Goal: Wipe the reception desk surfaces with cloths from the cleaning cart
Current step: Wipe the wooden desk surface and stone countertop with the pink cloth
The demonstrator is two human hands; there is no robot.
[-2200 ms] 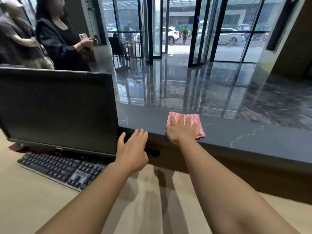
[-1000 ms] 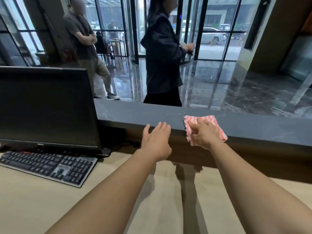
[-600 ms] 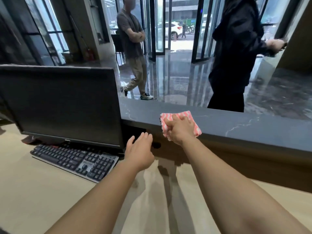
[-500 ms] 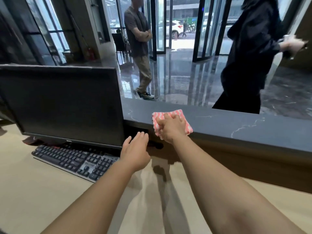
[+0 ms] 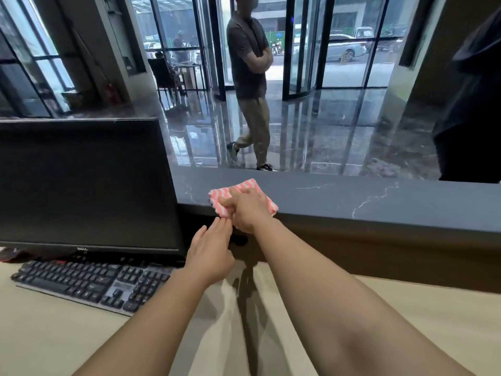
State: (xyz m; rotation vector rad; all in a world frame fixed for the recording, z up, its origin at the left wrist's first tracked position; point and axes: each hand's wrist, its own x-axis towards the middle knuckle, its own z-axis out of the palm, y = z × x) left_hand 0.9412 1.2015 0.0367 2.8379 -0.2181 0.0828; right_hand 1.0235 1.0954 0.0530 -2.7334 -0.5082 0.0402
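Dark veined stone forms the raised counter (image 5: 379, 202) at the front of a reception desk, with a glossy lobby floor (image 5: 325, 131) and glass doors (image 5: 301, 50) beyond it.

On the counter's near edge the right hand (image 5: 248, 210) grips a pink-and-white striped cloth (image 5: 217, 202). Its fingers are bent over the top of the fabric and its thumb is tucked against the cloth's left side. The cloth lies folded and flat on the stone, with its near corner hanging slightly over the edge. It sits just right of the monitor (image 5: 81, 185).

The left hand (image 5: 210, 253) is lower, in front of the counter's brown face. It holds nothing, and its straight fingers (image 5: 223, 223) point up toward the cloth's lower edge, close to the right thumb. Whether they touch the cloth cannot be told.

Both bare forearms reach over the pale lower desk (image 5: 406, 308), where they cast shadows. A black keyboard (image 5: 81, 278) lies on that desk below the dark screen.

Beyond the counter, a person (image 5: 249, 77) with folded arms is in the lobby. A second figure (image 5: 474, 104) in dark clothes is cut off by the right edge of the view.
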